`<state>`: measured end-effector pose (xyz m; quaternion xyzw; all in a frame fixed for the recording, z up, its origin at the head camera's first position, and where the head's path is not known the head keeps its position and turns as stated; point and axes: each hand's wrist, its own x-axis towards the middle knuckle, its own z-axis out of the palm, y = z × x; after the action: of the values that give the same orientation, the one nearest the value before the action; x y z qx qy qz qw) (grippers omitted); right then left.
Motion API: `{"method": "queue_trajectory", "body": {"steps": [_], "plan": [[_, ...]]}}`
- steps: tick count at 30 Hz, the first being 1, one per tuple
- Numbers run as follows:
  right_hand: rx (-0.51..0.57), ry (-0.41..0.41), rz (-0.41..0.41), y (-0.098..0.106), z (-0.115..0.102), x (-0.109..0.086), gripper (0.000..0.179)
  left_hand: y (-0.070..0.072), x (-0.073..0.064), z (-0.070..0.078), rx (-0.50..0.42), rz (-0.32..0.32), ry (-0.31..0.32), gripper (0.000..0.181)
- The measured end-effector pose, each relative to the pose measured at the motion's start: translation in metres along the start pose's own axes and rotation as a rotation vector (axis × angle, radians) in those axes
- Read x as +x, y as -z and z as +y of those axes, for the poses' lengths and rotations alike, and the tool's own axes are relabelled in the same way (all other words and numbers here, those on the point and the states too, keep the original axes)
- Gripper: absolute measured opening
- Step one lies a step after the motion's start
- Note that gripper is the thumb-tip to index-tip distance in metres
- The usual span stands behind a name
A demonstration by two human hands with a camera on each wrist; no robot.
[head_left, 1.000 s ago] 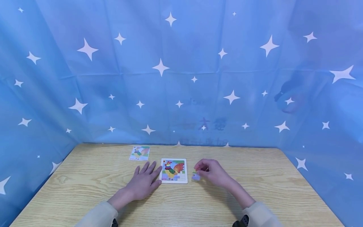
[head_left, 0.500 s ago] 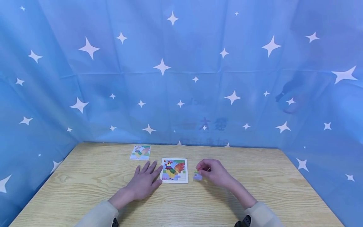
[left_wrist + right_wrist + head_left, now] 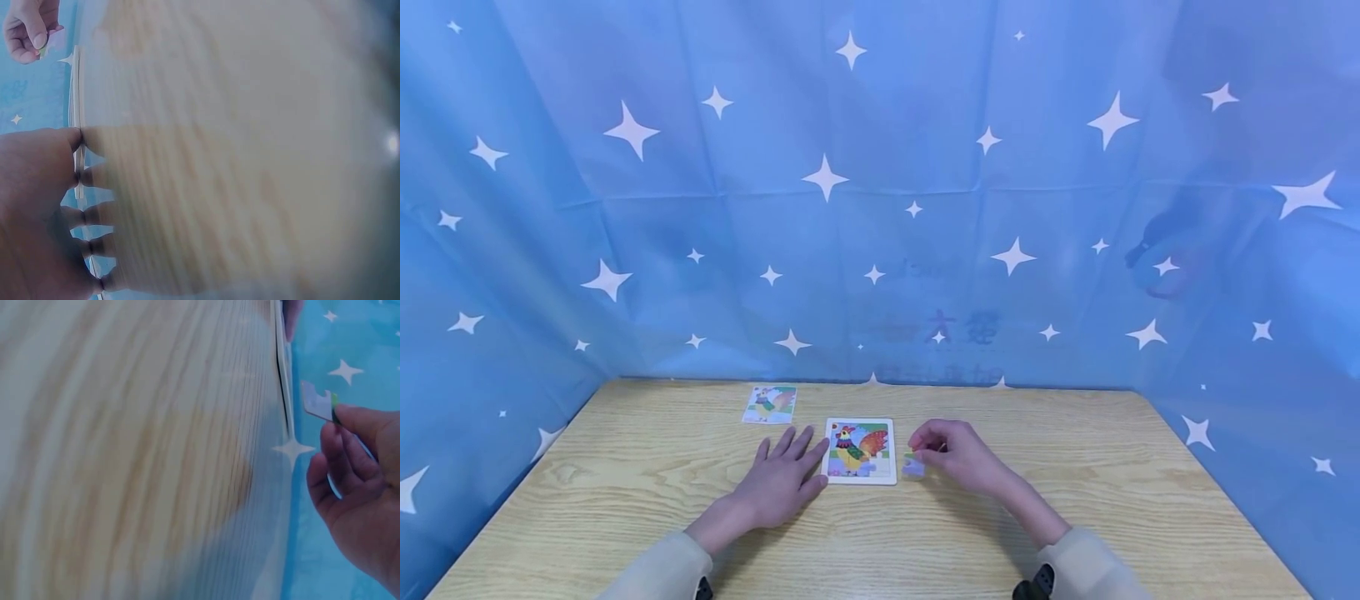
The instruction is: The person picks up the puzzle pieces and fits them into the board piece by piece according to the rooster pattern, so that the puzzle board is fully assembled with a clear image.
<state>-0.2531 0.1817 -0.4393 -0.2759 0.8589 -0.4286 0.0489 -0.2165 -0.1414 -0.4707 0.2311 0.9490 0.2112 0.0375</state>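
Note:
A square puzzle board (image 3: 891, 462) with a white rim lies on the table, showing a colourful rooster. Its lower right corner has a pale gap in the picture. My left hand (image 3: 775, 487) lies flat with spread fingers, its fingertips and thumb at the board's left edge. Just right of the board, my right hand (image 3: 962, 458) pinches a puzzle piece (image 3: 913, 468), lilac with a green strip, between thumb and fingers. In the right wrist view the same puzzle piece (image 3: 317, 401) is held above the table surface, with a notch in its edge.
A rooster picture card (image 3: 770, 405) lies at the back left of the wooden table (image 3: 1075, 467). Blue cloth (image 3: 880, 225) with white stars hangs behind the table and along both sides.
The right hand with the puzzle piece has shifted slightly left, closer to the board. The left hand keeps its place. The head view swayed a little between frames.

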Motion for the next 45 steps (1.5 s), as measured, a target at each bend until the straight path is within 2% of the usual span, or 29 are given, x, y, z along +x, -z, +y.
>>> {"method": "queue_trajectory", "body": {"steps": [10,27,39,45], "plan": [[0.016,-0.006,-0.012,-0.012,-0.004,0.008,0.008,0.005,-0.003,0.008,0.013,-0.013,0.027,0.059],[-0.014,-0.008,-0.050,-0.032,-0.013,0.024,0.009,0.006,-0.004,0.008,0.007,-0.013,0.027,0.058],[-0.009,-0.002,-0.059,-0.039,-0.010,0.031,0.008,0.006,-0.003,0.008,0.011,-0.012,0.020,0.057],[-0.016,-0.019,-0.057,-0.041,-0.009,0.032,0.008,0.008,-0.004,0.010,0.010,-0.022,0.038,0.057]]}}
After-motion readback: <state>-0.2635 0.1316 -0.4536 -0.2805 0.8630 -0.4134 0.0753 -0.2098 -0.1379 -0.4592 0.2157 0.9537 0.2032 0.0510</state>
